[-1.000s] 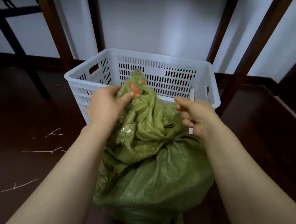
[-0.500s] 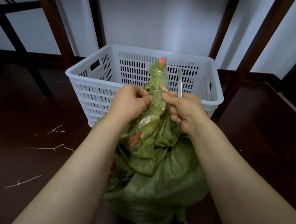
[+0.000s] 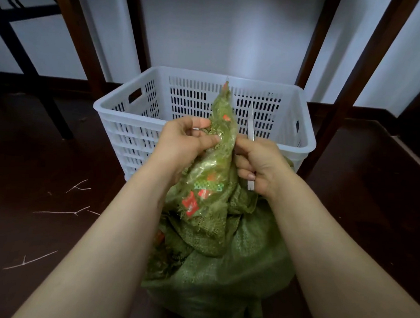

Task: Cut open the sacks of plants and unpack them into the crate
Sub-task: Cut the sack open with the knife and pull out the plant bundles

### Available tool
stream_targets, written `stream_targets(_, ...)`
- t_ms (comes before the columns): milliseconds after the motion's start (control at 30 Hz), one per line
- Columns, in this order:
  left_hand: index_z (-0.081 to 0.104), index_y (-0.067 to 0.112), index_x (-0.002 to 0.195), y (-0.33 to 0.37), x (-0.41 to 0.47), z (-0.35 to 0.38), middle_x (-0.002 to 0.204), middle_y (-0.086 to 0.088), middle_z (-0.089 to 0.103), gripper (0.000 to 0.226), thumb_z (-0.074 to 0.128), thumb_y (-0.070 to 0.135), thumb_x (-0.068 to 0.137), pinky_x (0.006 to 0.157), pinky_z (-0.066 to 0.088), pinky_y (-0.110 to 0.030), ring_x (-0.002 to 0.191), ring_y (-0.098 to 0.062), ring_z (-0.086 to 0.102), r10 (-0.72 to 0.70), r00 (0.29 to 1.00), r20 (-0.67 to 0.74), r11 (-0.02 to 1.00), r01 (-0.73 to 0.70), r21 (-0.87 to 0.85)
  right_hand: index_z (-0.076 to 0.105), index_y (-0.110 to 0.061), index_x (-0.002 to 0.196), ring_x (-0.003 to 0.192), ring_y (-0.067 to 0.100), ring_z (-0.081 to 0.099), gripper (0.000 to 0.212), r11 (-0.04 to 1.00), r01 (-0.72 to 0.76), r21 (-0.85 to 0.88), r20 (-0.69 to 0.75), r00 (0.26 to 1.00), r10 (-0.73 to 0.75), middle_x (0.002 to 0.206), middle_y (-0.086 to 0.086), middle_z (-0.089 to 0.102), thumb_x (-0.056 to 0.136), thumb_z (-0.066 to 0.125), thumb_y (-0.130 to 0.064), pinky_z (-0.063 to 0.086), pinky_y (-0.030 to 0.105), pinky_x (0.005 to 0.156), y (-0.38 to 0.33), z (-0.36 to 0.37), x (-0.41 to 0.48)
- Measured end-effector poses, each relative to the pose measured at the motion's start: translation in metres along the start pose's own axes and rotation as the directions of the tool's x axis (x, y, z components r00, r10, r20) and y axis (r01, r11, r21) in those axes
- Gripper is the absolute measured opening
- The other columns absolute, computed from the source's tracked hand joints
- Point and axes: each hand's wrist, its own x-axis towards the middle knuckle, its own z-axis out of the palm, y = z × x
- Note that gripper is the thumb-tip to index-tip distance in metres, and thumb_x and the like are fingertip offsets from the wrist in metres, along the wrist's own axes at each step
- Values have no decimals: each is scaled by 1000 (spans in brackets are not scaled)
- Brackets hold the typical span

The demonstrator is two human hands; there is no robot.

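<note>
Head view, near to far. Green woven sack [image 3: 222, 269] recorded at lower centre of the frame, full and bulging, set on the dark floor [image 3: 371, 216] between both forearms. Its gathered neck, printed with red marks, is raised to frame centre. The neck is pinched by the left hand [image 3: 183, 143], fingers curled on the fabric. Right hand [image 3: 259, 166], just right of the neck, is clamped around a slim pale tool [image 3: 250, 122] whose end points upward. White slotted crate [image 3: 132, 140] noted directly behind the sack. Pale twigs [image 3: 62, 212] are scattered on the floor at left.
</note>
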Motion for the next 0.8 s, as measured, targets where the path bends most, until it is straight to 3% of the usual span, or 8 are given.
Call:
stream_targets(100, 53, 6, 124, -3, 1, -3, 71, 4, 63, 62, 81, 14, 70, 60, 45, -20, 53, -3, 57, -61, 996, 61, 993, 54, 105, 55, -11, 71, 25, 3, 27, 20, 999, 34, -25, -33, 999, -35, 38, -5, 47, 89, 62, -5, 17, 12, 26, -2, 2, -4)
stream_targets(167, 61, 6, 116, -3, 1, -4, 80, 0, 68, 55, 82, 20, 67, 69, 47, -19, 67, -7, 62, -62, 994, 94, 981, 44, 189, 60, -10, 74, 26, 4, 29, 13, 997, 69, -46, -80, 994, -72, 42, -1, 53, 85, 68, -10, 19, 14, 26, -2, 1, -3)
stream_targets(267, 69, -1, 86, -1, 2, -10, 64, 1, 66, 21, 77, 14, 74, 47, 41, -10, 45, 0, 51, -28, 997, 68, 991, 19, 135, 63, -7, 89, 27, 3, 29, 1, 994, 99, 36, -156, 984, -92, 48, -1, 56, 88, 64, -7, 20, 15, 26, -5, -6, 3)
stream_targets(367, 67, 5, 78, 0, 6, -19, 50, 6, 57, 11, 75, 13, 78, 41, 35, -11, 39, -2, 43, -44, 999, 1, 991, 44, 123, 64, -7, 94, 28, 2, 29, 7, 992, 122, 18, -196, 974, -116, 56, 1, 58, 90, 60, -2, 22, 17, 26, -8, -15, 4)
stream_targets(533, 64, 11, 96, 11, 2, -22, 85, 0, 62, 40, 68, 41, 70, 61, 42, -24, 65, -12, 51, -170, 982, 80, 984, 164, 68, 68, -8, 94, 31, 2, 32, 14, 980, 160, -118, -126, 977, -175, 60, 2, 58, 85, 65, 1, 24, 16, 28, -10, -12, -2)
stream_targets(633, 66, 16, 112, 18, -3, -18, 106, 2, 69, 80, 67, 75, 57, 93, 47, -34, 95, -15, 64, -135, 979, 153, 943, 80, 322, 69, -15, 84, 31, 0, 36, 14, 953, 183, -239, -47, 979, -200, 57, -4, 61, 82, 69, -1, 26, 16, 30, -13, -5, -8)
stream_targets(700, 70, 11, 106, 19, -9, -11, 102, -4, 73, 58, 77, 49, 64, 96, 49, -33, 97, -19, 68, -95, 971, 218, 962, 33, 270, 67, -13, 84, 31, 0, 37, 12, 942, 191, -278, -8, 980, -201, 50, -8, 59, 82, 69, -2, 27, 16, 31, -12, -1, -9)
stream_targets(800, 70, 4, 93, 17, -10, -8, 83, -10, 73, 17, 71, 2, 76, 71, 57, -26, 74, -19, 68, -26, 982, 190, 987, -4, 160, 64, -7, 85, 35, 6, 34, 11, 987, 95, -127, 10, 995, -95, 59, -2, 54, 90, 56, -12, 25, 18, 33, -11, -2, -6)
